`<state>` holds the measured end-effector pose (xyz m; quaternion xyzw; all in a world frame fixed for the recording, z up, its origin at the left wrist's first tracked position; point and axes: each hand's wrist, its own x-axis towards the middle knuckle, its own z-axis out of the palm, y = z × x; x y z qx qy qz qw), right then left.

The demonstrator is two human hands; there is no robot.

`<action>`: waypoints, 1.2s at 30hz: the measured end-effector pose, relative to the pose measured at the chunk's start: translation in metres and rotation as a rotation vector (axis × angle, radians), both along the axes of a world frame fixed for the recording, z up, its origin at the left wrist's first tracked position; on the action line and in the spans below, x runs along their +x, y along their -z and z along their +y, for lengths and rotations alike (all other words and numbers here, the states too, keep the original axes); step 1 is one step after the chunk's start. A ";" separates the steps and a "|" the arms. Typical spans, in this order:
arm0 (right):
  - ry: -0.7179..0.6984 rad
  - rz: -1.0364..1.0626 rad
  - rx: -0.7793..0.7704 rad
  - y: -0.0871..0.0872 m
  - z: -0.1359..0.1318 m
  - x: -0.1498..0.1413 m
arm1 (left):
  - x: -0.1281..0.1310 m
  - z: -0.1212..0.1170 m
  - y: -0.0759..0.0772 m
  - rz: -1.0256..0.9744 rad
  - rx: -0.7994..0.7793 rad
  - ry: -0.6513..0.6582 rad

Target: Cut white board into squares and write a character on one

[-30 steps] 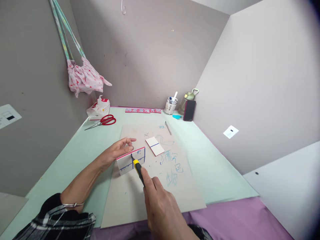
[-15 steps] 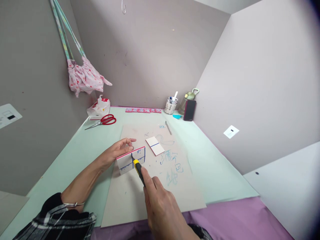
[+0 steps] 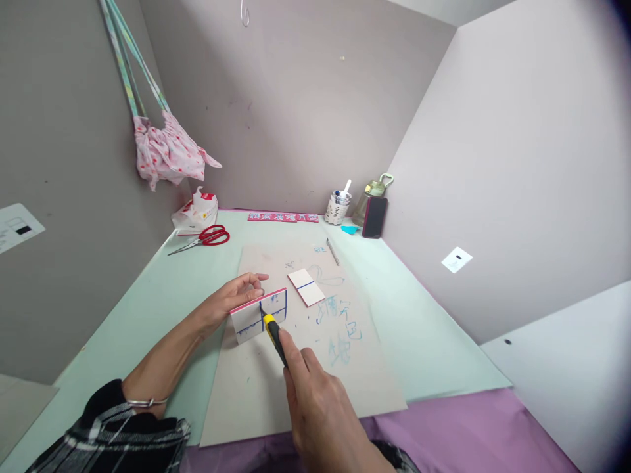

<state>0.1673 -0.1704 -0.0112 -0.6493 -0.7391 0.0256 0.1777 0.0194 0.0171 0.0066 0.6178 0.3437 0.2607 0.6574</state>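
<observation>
Cutter [image 3: 275,336] — long axis slanting forward-left, tip at card [image 3: 248,320].

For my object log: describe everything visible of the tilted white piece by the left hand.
The white piece is a thin rectangular panel, perhaps foam board, with a pinkish-red top edge. Dark blue lines mark its face: one lengthwise, one crossing it, another at the right end, plus smudges. It stands tilted over the grey sheet; contact there is unclear. The left hand is behind its upper edge, grip partly hidden. The right hand has a cutter at the crossing line.
</observation>
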 end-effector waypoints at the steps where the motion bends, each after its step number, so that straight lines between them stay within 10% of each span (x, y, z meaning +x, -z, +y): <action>1: 0.005 0.004 0.004 0.000 0.000 0.000 | 0.000 0.000 0.001 0.002 0.002 -0.002; 36: -0.038 0.120 -0.111 -0.012 -0.002 0.005 | -0.005 0.007 0.022 -0.035 -0.002 0.035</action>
